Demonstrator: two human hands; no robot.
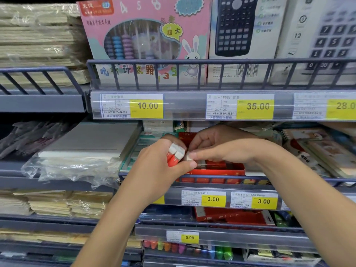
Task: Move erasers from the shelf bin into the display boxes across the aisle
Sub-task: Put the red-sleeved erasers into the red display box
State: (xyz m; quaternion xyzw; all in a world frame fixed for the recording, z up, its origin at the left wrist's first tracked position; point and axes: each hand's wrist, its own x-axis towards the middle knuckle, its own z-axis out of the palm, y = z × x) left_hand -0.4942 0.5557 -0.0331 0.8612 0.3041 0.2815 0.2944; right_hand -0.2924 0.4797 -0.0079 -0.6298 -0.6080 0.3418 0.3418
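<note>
Red shelf bin (219,171), left hand (159,160) gripping upright erasers (175,155), white ends up

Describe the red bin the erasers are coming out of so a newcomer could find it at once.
Find the pink abacus box on the upper shelf. One shelf below, to its right, the shallow red bin sits behind the rail, above the left 3.00 price tag. Grey paper pads and notebooks flank it; nothing else there is red.
</note>
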